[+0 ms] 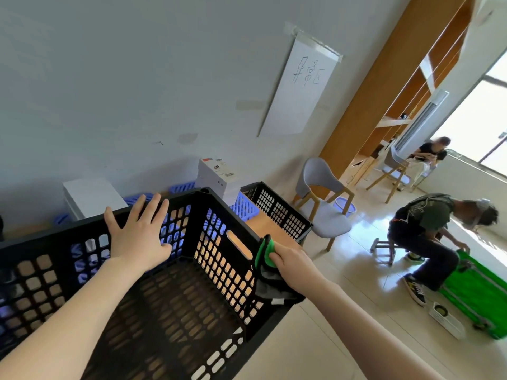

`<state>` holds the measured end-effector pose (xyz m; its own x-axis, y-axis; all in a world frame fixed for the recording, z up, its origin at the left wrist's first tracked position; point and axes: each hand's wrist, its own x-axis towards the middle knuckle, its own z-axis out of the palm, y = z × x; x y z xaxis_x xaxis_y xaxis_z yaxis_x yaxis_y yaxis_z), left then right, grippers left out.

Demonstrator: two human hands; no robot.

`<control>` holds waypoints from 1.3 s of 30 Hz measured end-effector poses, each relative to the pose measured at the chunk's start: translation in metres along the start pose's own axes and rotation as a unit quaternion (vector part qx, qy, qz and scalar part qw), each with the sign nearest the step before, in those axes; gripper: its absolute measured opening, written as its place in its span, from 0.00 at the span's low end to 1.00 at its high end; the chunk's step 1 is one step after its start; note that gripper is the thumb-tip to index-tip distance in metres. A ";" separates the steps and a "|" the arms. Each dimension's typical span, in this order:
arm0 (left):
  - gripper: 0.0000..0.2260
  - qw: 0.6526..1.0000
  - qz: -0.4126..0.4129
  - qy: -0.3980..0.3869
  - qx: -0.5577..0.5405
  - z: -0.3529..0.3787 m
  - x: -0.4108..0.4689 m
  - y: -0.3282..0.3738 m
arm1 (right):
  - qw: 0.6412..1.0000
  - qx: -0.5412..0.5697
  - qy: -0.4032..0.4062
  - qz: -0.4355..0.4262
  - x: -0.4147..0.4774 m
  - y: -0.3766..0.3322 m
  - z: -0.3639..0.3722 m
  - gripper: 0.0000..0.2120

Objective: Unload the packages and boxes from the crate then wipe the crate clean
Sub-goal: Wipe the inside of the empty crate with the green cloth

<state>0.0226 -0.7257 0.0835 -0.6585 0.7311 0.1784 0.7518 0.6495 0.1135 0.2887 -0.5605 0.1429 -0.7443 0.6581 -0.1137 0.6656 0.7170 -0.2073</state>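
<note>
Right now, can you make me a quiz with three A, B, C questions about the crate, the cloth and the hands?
1. Where is the cloth?
A. on the crate's bottom
B. on the rim of the crate's right wall
C. taped to the wall

2. What colour is the cloth beside the fingers that hold it?
A. green
B. red
C. yellow

3. How is the left hand?
A. curled in a fist
B. flat, fingers spread, on the crate's far wall
C. holding a box

Answers:
1. B, the right hand holds it on that rim.
2. A, bright green shows at the fingers.
3. B, its fingers lie straight against the wall and hold nothing.
</note>
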 end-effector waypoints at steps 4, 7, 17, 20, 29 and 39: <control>0.42 0.999 0.016 0.050 0.004 0.017 0.001 -0.006 | 0.999 -0.015 0.043 -0.023 0.040 -0.031 0.001 0.08; 0.43 0.998 0.024 0.064 0.012 0.023 0.002 -0.009 | 0.996 -0.036 0.063 -0.048 0.082 -0.057 0.005 0.13; 0.45 0.997 0.016 0.073 0.019 0.024 0.004 -0.008 | 0.984 -0.150 0.077 -0.060 0.175 -0.110 0.018 0.21; 0.46 0.997 0.018 0.079 0.007 0.027 0.004 -0.008 | 0.961 -0.252 0.045 -0.104 0.163 -0.096 0.013 0.21; 0.43 1.000 0.003 0.014 -0.007 0.008 0.001 -0.003 | 0.998 -0.015 0.022 -0.050 0.060 -0.035 0.004 0.24; 0.37 0.992 0.024 -0.119 -0.044 -0.029 0.005 -0.008 | 0.995 -0.004 -0.066 0.071 -0.033 0.020 -0.012 0.14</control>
<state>0.0145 -0.7336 0.1121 -0.6036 0.7958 -0.0482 0.7753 0.6000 0.1975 0.3276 -0.5653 0.1545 -0.6425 0.7177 -0.2686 0.7650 0.6207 -0.1716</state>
